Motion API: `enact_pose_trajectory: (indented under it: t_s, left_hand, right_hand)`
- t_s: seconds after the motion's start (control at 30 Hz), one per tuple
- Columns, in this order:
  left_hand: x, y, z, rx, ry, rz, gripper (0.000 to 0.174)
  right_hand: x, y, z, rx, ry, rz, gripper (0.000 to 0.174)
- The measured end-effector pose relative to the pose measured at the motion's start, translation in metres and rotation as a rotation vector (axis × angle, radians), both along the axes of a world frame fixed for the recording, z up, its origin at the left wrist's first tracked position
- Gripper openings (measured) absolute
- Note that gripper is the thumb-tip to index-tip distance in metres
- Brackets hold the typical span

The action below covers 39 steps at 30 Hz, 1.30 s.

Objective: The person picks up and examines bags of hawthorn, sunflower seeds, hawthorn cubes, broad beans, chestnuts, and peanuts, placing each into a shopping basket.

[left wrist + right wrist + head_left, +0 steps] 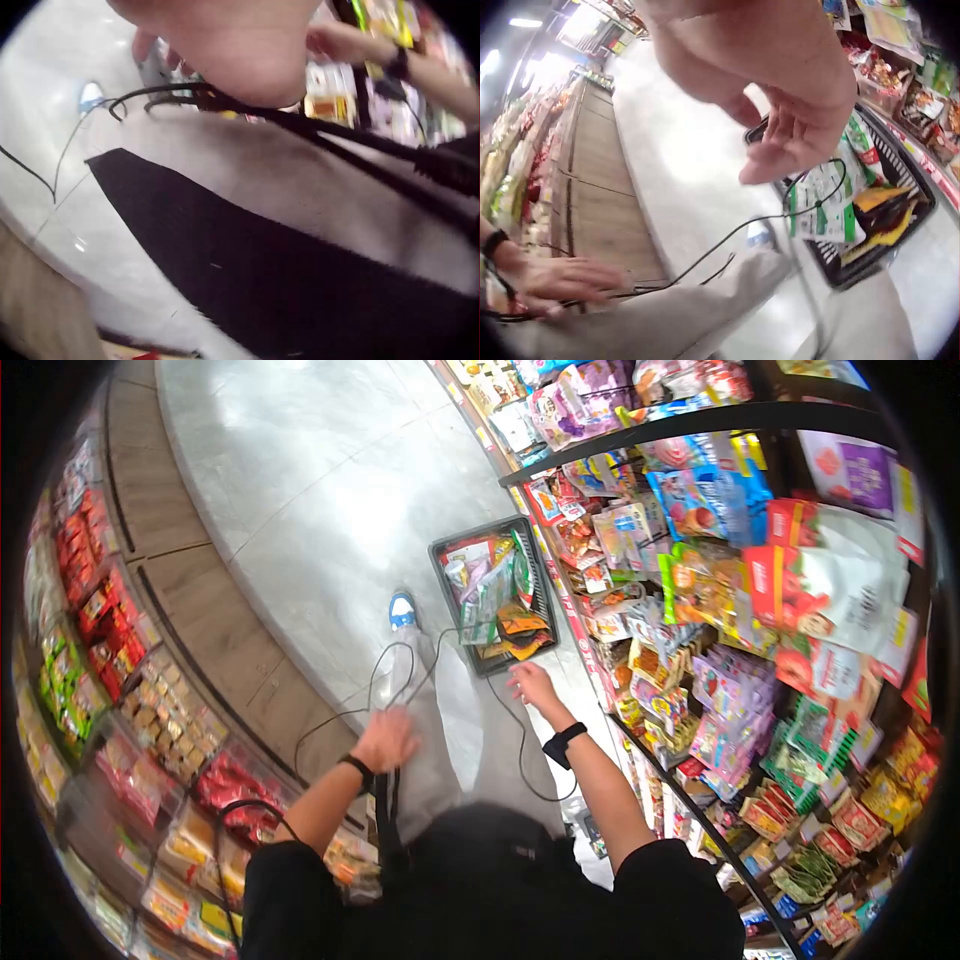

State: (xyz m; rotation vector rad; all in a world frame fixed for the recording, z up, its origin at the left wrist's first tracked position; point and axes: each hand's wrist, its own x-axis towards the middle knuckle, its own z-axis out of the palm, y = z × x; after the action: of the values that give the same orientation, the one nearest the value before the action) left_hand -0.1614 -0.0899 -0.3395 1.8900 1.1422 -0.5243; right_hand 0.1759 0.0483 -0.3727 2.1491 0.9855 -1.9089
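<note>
My right hand (535, 685) hangs with loosely bent fingers near the front end of a black shopping basket (541, 572), holding nothing. The basket stands on the floor and contains several snack packets, among them a green-and-white bag (821, 202) and an orange-and-black packet (881, 210). My left hand (388, 740), blurred, is over the left thigh beside a black strap (386, 815). Its fingers (577, 276) look extended in the right wrist view. Thin black cables (697, 264) run close by that hand and loop across the legs.
Racks of hanging snack bags (700, 600) line the right side, with a dark shelf bar (700, 430) jutting out. Open bins of packaged goods (165, 710) stand at the left above a wooden ledge (230, 620). A blue shoe (402, 610) is on the pale tiled floor (300, 470).
</note>
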Motion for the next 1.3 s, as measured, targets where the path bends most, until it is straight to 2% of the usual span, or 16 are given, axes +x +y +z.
enact_pose_trajectory:
  t_s: [0.03, 0.07, 0.13, 0.17, 0.23, 0.3, 0.47, 0.57, 0.7, 0.77, 0.87, 1.0, 1.1, 1.2, 1.3]
  left_hand:
    - [0.005, 0.0, -0.01, -0.021, -0.175, -0.153, 0.057]
    - [0.01, -0.008, -0.024, 0.079, -0.425, -0.206, 0.052]
    - [0.023, -0.025, -0.065, -0.064, -0.757, -0.256, 0.046]
    - [0.027, -0.03, -0.079, -0.096, -0.819, -0.237, 0.046]
    - [0.033, -0.034, -0.095, -0.16, -0.948, -0.194, 0.045]
    - [0.035, -0.021, -0.101, -0.266, -1.028, -0.201, 0.047]
    - [0.024, -0.032, -0.117, -0.287, -1.077, -0.103, 0.056]
    - [0.021, -0.045, -0.128, -0.301, -1.111, -0.07, 0.056]
    - [0.02, -0.051, -0.132, -0.25, -1.126, -0.057, 0.057]
    - [0.018, -0.049, -0.13, -0.252, -1.096, -0.132, 0.065]
    - [0.018, -0.041, -0.124, -0.212, -1.066, -0.174, 0.069]
    - [0.004, -0.013, -0.097, -0.155, -1.034, -0.194, 0.063]
    - [-0.007, -0.002, -0.077, -0.189, -0.863, -0.299, 0.054]
    - [-0.01, 0.007, -0.057, -0.128, -0.74, -0.371, 0.045]
    - [-0.017, 0.008, -0.046, 0.166, -0.475, -0.269, 0.039]
  right_hand:
    - [-0.009, -0.001, -0.032, 0.006, -0.063, 0.077, 0.033]
    - [-0.007, -0.012, -0.089, 0.101, -0.016, 0.105, 0.03]
    - [-0.022, -0.008, -0.153, 0.216, -0.143, 0.299, 0.028]
    - [-0.035, 0.001, -0.184, 0.276, -0.202, 0.398, 0.027]
    - [-0.059, 0.023, -0.218, 0.391, -0.193, 0.432, 0.027]
    - [-0.086, 0.042, -0.261, 0.382, -0.36, 0.429, 0.024]
    - [-0.108, 0.062, -0.344, 0.452, -0.527, 0.812, 0.017]
    - [-0.107, 0.064, -0.376, 0.378, -0.585, 0.93, 0.021]
    - [-0.097, 0.055, -0.385, 0.372, -0.608, 0.836, 0.021]
    - [-0.09, 0.047, -0.37, 0.387, -0.56, 0.808, 0.022]
    - [-0.079, 0.05, -0.31, 0.451, -0.53, 0.714, 0.023]
    - [-0.071, 0.046, -0.196, 0.559, -0.483, 0.498, 0.022]
    - [-0.066, 0.035, -0.101, 0.585, -0.465, 0.35, 0.024]
    - [-0.057, 0.018, -0.002, 0.825, -0.307, 0.268, 0.024]
    - [-0.057, 0.005, 0.079, 1.171, -0.224, 0.257, 0.023]
